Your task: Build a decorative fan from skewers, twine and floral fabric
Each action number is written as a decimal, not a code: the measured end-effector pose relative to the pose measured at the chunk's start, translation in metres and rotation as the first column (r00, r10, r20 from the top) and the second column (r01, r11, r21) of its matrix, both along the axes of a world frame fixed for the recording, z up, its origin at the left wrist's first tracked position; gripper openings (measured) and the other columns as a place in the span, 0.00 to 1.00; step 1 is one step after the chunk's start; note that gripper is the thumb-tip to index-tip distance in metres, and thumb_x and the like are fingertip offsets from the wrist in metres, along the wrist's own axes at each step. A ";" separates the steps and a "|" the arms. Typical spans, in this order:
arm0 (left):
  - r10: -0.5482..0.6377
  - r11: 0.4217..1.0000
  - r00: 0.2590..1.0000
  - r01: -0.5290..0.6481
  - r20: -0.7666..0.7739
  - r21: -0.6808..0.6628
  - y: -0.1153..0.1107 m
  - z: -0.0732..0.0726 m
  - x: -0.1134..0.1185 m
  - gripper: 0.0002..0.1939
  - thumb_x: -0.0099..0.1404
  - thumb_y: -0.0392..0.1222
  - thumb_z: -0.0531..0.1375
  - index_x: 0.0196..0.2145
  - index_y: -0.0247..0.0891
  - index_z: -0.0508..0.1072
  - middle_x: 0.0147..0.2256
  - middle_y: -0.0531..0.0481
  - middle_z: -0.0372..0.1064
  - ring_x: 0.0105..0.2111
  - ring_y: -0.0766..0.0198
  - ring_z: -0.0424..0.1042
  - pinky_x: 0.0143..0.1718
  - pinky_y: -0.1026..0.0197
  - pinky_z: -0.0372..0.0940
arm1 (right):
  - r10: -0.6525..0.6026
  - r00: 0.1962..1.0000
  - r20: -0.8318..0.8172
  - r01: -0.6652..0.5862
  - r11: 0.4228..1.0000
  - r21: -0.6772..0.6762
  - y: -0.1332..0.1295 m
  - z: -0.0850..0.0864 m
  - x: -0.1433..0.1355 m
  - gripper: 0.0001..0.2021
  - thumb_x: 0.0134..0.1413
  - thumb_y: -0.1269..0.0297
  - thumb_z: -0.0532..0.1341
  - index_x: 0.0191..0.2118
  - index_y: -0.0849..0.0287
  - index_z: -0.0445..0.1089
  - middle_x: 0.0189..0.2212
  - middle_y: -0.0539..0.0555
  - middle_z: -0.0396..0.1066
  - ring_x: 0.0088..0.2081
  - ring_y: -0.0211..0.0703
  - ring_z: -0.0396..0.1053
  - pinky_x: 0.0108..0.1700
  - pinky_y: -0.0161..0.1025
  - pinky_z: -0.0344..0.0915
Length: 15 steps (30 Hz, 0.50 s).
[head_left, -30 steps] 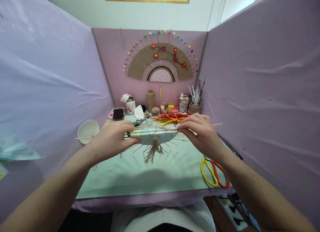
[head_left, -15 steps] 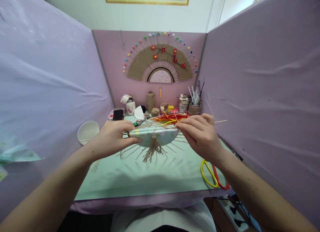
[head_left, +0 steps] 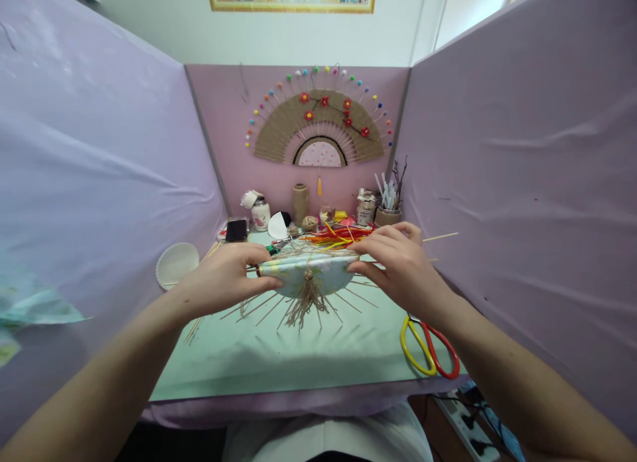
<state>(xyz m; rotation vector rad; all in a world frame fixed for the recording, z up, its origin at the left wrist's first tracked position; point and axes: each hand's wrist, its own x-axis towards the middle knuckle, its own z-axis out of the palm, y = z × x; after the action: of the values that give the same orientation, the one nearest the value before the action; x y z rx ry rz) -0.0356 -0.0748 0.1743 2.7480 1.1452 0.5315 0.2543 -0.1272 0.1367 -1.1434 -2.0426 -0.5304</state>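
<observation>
Above the table I hold a half-round piece covered in pale green floral cloth (head_left: pixel 286 276), with thin sticks fanning out from it. A twine tassel (head_left: pixel 307 303) hangs from its middle. My left hand (head_left: pixel 231 273) pinches its left end between thumb and fingers. At the right end, my right hand (head_left: pixel 393 259) grips it, thumb on the near face and fingers over the top edge. One thin stick (head_left: pixel 442 236) sticks out to the right behind that hand. Twine strands lie along the top edge. The far side of the piece is hidden.
Scissors (head_left: pixel 430 346) with yellow and red handles lie at the right front of the green tabletop (head_left: pixel 279 376). Red and yellow pipe cleaners (head_left: pixel 328 236) are heaped behind the piece. A white scalloped dish (head_left: pixel 178 266) leans at left. A decorated fan (head_left: pixel 279 130) hangs on the back panel.
The right thumb has come down onto the near face of the piece, and the right hand has shifted slightly left. The piece has tilted a little, its sticks spreading lower in view.
</observation>
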 end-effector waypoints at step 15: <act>-0.030 0.994 0.998 0.025 0.047 0.105 -0.006 0.026 -0.011 0.17 0.65 0.55 0.57 0.31 0.38 0.73 0.30 0.52 0.70 0.31 0.66 0.66 0.32 0.63 0.60 | -0.028 0.998 -0.047 0.023 0.995 -0.098 0.014 0.000 0.001 0.11 0.62 0.55 0.60 0.34 0.56 0.73 0.33 0.50 0.78 0.38 0.44 0.69 0.49 0.46 0.49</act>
<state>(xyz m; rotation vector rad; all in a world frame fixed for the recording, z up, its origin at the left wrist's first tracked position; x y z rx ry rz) -0.0471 -0.0810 0.2006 2.8168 1.0971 0.6702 0.2553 -0.1133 0.1369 -1.2297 -2.0333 -0.4150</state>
